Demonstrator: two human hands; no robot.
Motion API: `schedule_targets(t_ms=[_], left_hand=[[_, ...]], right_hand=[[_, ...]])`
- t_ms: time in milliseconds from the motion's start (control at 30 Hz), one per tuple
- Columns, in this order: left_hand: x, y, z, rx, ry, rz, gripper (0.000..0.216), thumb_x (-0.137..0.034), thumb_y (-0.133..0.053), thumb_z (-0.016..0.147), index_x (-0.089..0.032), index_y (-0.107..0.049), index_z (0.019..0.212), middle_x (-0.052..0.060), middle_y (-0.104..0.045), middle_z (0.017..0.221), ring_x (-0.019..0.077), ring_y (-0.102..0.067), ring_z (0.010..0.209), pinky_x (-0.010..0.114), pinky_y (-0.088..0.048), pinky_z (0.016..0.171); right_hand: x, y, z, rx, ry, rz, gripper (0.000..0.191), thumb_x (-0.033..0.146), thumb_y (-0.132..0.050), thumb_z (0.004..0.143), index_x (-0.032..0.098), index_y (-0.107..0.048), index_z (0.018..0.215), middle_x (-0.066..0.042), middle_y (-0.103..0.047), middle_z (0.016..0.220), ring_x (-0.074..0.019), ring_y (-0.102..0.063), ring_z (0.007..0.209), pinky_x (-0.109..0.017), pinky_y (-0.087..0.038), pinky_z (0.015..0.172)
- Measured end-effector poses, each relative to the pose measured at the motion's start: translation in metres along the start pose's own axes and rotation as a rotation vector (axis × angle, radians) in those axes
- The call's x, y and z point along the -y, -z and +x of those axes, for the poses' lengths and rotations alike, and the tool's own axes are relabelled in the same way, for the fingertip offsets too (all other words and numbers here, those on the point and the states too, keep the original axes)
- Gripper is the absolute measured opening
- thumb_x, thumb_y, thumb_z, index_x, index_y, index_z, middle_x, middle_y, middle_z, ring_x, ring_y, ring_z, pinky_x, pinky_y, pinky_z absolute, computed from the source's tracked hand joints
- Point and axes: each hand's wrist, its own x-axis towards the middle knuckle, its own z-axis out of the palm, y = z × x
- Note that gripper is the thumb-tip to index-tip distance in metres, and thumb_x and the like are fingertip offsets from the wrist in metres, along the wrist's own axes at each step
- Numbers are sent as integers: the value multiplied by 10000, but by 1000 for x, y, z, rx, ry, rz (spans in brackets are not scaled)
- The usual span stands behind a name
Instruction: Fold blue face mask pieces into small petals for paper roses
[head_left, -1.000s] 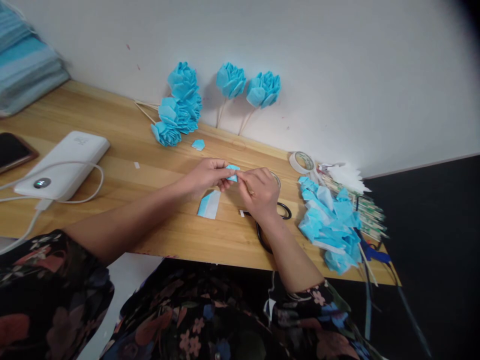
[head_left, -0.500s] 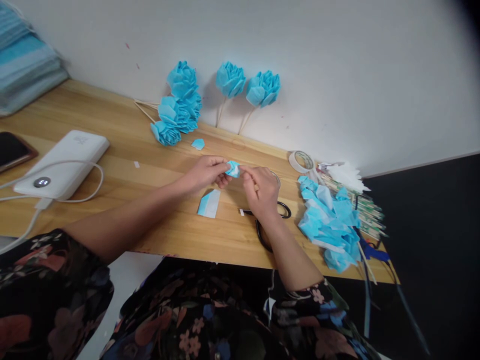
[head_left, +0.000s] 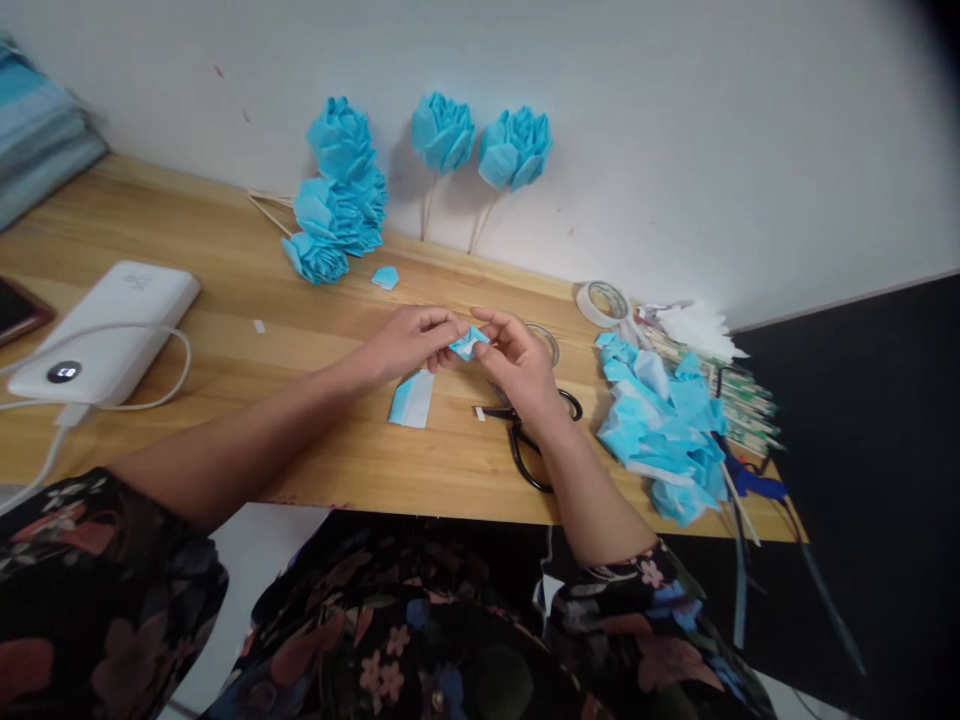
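Between my two hands, above the wooden table, is a small folded piece of blue and white paper [head_left: 468, 344]. My left hand [head_left: 421, 335] pinches its left side. The thumb and fingers of my right hand [head_left: 523, 366] hold its right side. Just below my left hand lies a larger folded blue and white piece [head_left: 412, 399] on the wood. A small blue folded piece [head_left: 385, 278] rests farther back. Black-handled scissors [head_left: 529, 452] lie under my right wrist, partly hidden by it.
Blue paper flowers on sticks [head_left: 442, 135] lean against the wall and lie at the back left. At right are a tape roll [head_left: 602, 303], crumpled blue paper [head_left: 660, 420] and a blue-handled tool [head_left: 757, 482]. A white power bank [head_left: 112, 325] with cables sits left, near a phone [head_left: 19, 312].
My right hand's fingers have shifted from a poking pose to gripping the folded paper's right side. The camera view has moved slightly.
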Motion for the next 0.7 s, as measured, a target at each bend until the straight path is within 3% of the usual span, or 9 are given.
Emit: schedule_targets(t_ms=[200, 467, 600, 700], left_hand=[[8, -3, 2, 12, -62, 5, 206, -309, -705, 775, -160, -568, 735, -35, -530, 607, 77, -486, 556, 183, -388, 508], [11, 0, 4, -52, -18, -13, 126, -248, -645, 767, -162, -566, 720, -37, -530, 605, 78, -476, 548, 199, -366, 530], [9, -2, 3, -78, -42, 38, 142, -244, -654, 752, -167, -552, 692, -58, -452, 578, 65, -381, 525, 194, -284, 491], [9, -2, 2, -60, -39, 32, 165, -285, -657, 773, -169, -558, 711, -51, -474, 582, 69, -408, 523, 194, -314, 497]], right_hand=[[1, -3, -1, -34, -11, 72, 386, 391, -650, 894, 251, -615, 1252, -10, -654, 914, -151, -623, 819, -320, -547, 765], [6, -1, -2, 45, -33, 98, 367, 353, -617, 881, 262, -631, 1236, -39, -722, 1094, -189, -669, 980, -357, -559, 850], [3, -1, 0, -5, -33, 80, 348, 358, -640, 868, 260, -667, 1201, -13, -692, 966, -171, -647, 886, -330, -546, 793], [-1, -1, 1, -24, -17, 76, 349, 330, -666, 853, 260, -665, 1195, 4, -660, 893, -154, -624, 822, -316, -536, 770]])
